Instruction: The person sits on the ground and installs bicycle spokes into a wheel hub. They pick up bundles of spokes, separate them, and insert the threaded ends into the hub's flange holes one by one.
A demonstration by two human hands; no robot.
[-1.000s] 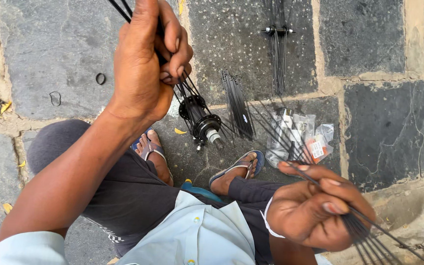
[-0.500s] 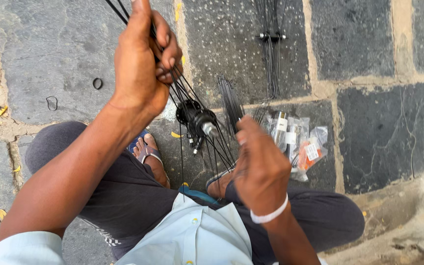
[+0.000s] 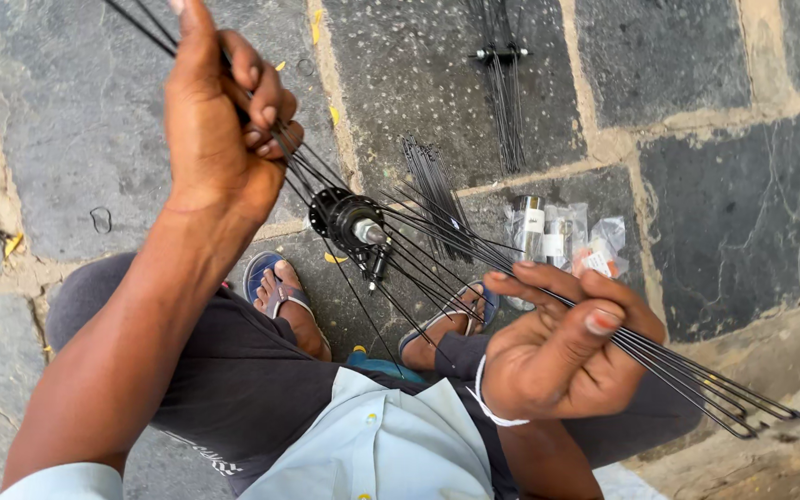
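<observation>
Gripping spoke bundles (image 3: 687, 366) either side of the hub (image 3: 344, 218), our left hand (image 3: 219, 139) and right hand (image 3: 557, 347) stay clenched; we judge slackening would tangle them.

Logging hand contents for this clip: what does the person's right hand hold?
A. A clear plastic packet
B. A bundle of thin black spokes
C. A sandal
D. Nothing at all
B: the right hand is closed around a bundle of thin black spokes that fan from the wheel hub, while the clear packets lie untouched on the stone floor.

hands (image 3: 567, 347) gripping spokes (image 3: 687, 366), black hub (image 3: 344, 218)
</observation>
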